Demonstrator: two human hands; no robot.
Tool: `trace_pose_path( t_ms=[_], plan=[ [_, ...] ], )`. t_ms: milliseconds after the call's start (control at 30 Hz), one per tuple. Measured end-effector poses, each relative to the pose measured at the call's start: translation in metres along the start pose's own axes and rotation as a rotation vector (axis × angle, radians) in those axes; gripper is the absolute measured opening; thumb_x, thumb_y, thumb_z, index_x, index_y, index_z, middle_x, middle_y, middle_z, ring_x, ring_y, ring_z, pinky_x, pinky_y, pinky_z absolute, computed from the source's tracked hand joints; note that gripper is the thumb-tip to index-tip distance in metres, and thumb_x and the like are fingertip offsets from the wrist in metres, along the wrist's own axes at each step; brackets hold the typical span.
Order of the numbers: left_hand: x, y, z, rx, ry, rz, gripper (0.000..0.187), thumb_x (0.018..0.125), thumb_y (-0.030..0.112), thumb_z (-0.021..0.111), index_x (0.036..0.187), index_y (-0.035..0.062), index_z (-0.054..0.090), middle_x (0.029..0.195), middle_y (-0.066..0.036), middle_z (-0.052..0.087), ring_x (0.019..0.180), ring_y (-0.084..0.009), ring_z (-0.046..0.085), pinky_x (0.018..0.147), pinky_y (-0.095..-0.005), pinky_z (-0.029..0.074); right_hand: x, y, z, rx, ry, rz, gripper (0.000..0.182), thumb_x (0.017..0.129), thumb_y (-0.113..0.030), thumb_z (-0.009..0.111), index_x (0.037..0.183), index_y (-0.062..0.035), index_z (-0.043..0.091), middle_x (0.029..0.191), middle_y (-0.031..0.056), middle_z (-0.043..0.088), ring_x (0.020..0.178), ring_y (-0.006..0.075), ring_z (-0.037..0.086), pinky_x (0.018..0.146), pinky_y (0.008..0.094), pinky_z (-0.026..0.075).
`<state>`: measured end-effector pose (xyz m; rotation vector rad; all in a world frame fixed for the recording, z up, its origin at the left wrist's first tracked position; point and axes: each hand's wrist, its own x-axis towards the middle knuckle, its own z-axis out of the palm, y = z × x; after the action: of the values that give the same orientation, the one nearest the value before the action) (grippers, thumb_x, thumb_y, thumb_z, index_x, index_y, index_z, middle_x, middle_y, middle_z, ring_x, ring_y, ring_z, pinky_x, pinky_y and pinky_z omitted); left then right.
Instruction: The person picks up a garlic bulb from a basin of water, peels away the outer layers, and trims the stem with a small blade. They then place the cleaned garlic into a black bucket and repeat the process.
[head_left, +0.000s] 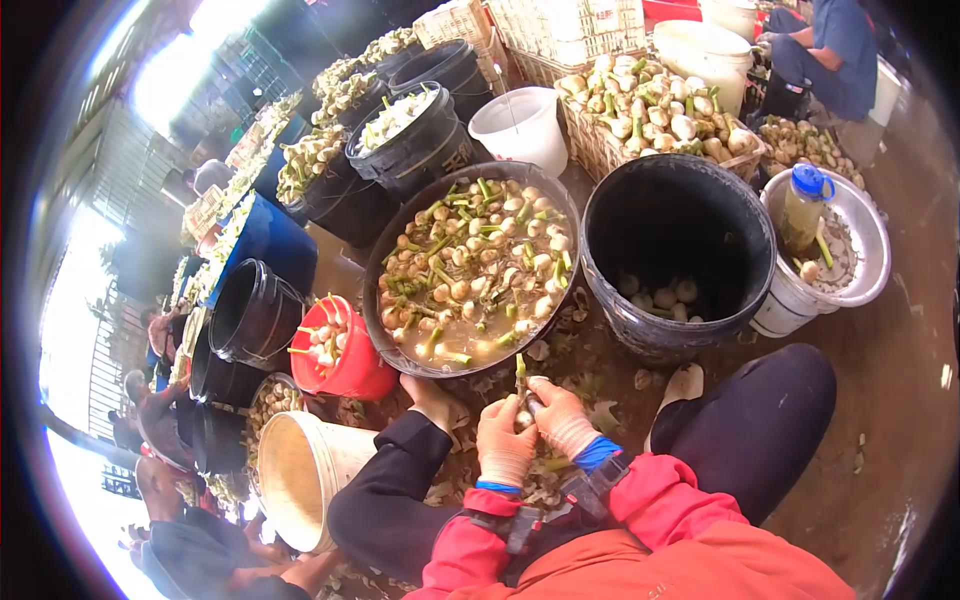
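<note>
Hands (502, 442) (564, 416) closed around one stalked bulb (523, 417), in the gap between knees (785, 395), near the basin's rim (450, 371).

You can read no text with certainty | white crate (555, 28), top of your view: a red marking (606, 16), too small and blurred for you to make out | your red jacket (600, 568), bottom edge: faint pale marks you cannot decipher

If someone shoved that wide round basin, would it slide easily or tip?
The basin would probably feel heavy, since murky water and many bulbs fill much of it. A hard push might slosh that loose liquid out. Tipping seems unlikely, given how broad it looks.
</note>
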<state>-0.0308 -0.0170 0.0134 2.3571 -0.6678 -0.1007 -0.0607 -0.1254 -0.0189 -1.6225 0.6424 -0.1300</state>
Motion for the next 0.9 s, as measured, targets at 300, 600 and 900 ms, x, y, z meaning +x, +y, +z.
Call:
trace_pose_path(
  t_ms=[300, 600, 900],
  plan=[
    [-0.001, -0.004, 0.002, 0.062, 0.071, -0.046, 0.047, 0.066, 0.014, 0.073, 0.111, 0.0049, 0.060, 0.099, -0.012, 0.054, 0.094, -0.0257, 0.054, 0.082, -0.0329, 0.044, 0.001, -0.005, -0.008, 0.182, -0.190, -0.089, 0.036, 0.083, -0.004, 0.055, 0.119, -0.0003, 0.053, 0.111, 0.0127, 0.059, 0.101, 0.0188, 0.056, 0.089, 0.0276, 0.043],
    [-0.001, 0.001, -0.007, -0.833, 0.031, -0.382, 0.059, 0.072, 0.004, 0.068, 0.126, 0.0031, 0.044, 0.099, -0.009, 0.056, 0.086, -0.0185, 0.056, 0.071, -0.0303, 0.049, -0.002, -0.010, -0.002, 0.236, -0.132, 0.050, 0.034, 0.083, -0.001, 0.055, 0.117, 0.0013, 0.054, 0.107, 0.0105, 0.062, 0.098, 0.0166, 0.056, 0.088, 0.0275, 0.043],
    [0.003, -0.033, -0.020, -1.559, 0.072, -0.842, 0.029, 0.084, 0.027, 0.059, 0.108, 0.0111, 0.056, 0.098, -0.009, 0.062, 0.076, -0.0245, 0.062, 0.054, -0.0298, 0.052, -0.007, -0.008, -0.004, 0.875, -0.284, 0.063, 0.030, 0.084, 0.000, 0.058, 0.114, 0.0023, 0.057, 0.106, 0.0070, 0.061, 0.100, 0.0136, 0.055, 0.087, 0.0248, 0.043]
  ],
)
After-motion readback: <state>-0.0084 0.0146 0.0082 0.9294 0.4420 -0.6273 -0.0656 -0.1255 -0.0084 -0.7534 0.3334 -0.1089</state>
